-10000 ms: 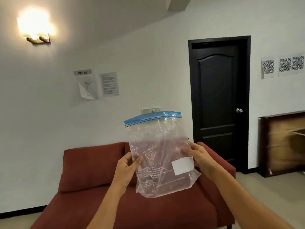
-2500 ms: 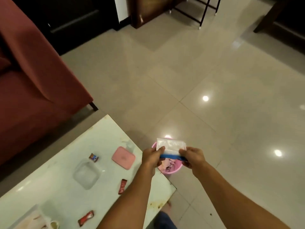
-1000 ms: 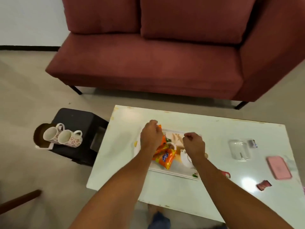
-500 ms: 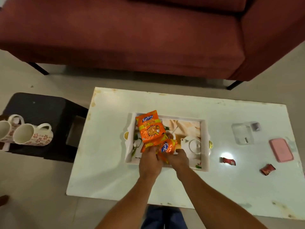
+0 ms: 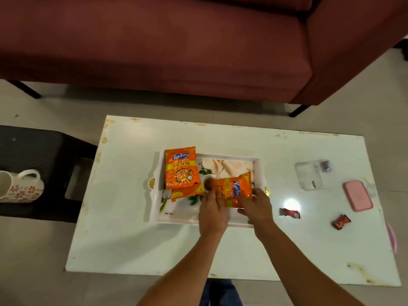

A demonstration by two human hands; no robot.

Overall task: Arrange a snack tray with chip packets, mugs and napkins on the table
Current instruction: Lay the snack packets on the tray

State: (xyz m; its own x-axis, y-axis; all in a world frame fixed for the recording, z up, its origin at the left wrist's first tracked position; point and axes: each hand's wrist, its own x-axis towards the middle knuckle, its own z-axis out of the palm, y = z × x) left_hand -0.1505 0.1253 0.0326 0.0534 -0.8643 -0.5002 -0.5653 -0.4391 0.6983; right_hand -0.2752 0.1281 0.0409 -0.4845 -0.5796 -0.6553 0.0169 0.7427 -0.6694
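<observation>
Orange foil fills my grip: both hands pinch one chip packet (image 5: 234, 189) over the right half of the tray (image 5: 257, 164), my left hand (image 5: 213, 212) on its lower left edge, my right hand (image 5: 257, 206) clamped on its lower right corner. It lies turned sideways, and I read "Kurkure" and "50% EXTRA" on it. A second packet (image 5: 181, 167) lies flat at the tray's left, showing the same brand and "50% EXTRA"; a third packet (image 5: 187, 193) peeks out beneath it. The tray sits mid-tabletop (image 5: 132, 239). Two red sweet wrappers (image 5: 289, 212), a pink lid (image 5: 357, 196) and a clear box (image 5: 309, 175) lie to the right. A flowered mug (image 5: 21, 187) lies on the black stool (image 5: 39, 155) at left.
</observation>
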